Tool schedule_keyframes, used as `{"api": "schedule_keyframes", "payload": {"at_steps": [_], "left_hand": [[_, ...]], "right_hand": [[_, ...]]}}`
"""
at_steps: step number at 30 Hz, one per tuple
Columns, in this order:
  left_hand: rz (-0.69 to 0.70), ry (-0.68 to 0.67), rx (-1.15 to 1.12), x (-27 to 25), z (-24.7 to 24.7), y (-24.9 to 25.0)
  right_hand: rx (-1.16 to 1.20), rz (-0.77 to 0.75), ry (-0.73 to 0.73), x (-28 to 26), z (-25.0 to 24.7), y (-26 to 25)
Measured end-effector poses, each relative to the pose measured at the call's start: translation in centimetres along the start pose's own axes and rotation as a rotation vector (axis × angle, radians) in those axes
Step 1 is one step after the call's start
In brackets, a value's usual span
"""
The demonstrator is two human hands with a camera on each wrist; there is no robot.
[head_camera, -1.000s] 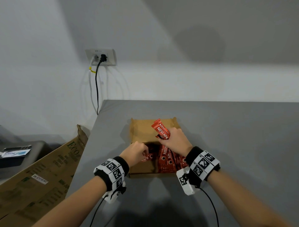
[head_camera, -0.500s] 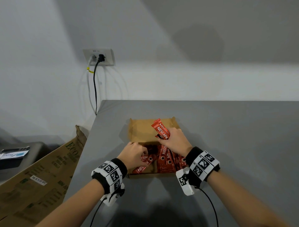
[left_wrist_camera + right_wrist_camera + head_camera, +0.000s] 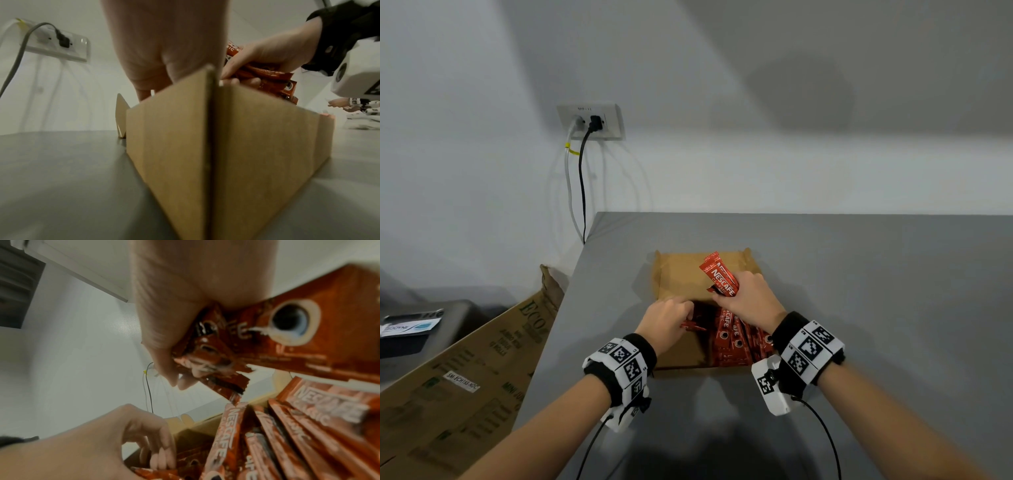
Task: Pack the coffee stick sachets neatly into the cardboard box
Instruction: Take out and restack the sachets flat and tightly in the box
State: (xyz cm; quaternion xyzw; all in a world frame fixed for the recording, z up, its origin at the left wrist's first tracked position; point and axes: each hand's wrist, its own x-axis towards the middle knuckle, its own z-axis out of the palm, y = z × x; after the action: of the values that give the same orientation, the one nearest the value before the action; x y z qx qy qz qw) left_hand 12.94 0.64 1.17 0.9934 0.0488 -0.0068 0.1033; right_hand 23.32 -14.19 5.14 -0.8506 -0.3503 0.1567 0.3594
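An open brown cardboard box sits on the grey table. Its right half holds several red Nescafe stick sachets, packed side by side. My right hand grips a small bundle of sachets above the box's middle, their ends pointing up and away. My left hand reaches into the box's left half and pinches one sachet. The left wrist view faces the box's near corner. In the right wrist view the held bundle hangs over the packed sachets.
A large printed carton leans beside the table's left edge. A wall socket with two cables hangs behind that edge. A dark unit with a card on it stands far left. Bare grey tabletop lies right of the box.
My left hand has picked a sachet out of the box's left half and shifted it; it now lies flatter under the fingers. The right hand and its bundle have stayed put.
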Motion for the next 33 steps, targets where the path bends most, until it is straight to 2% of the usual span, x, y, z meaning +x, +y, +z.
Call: {"api": "schedule_keyframes", "payload": {"at_steps": [10,33], "left_hand": [[0.008,0.067,-0.047,0.1,0.7,-1.1],[0.029,0.051,-0.033,-0.2,0.9,-0.1]], "right_hand": [[-0.005,-0.009,-0.017,-0.2,0.0,-0.3],[-0.003,0.012,-0.024,-0.4,0.1,-0.5]]}}
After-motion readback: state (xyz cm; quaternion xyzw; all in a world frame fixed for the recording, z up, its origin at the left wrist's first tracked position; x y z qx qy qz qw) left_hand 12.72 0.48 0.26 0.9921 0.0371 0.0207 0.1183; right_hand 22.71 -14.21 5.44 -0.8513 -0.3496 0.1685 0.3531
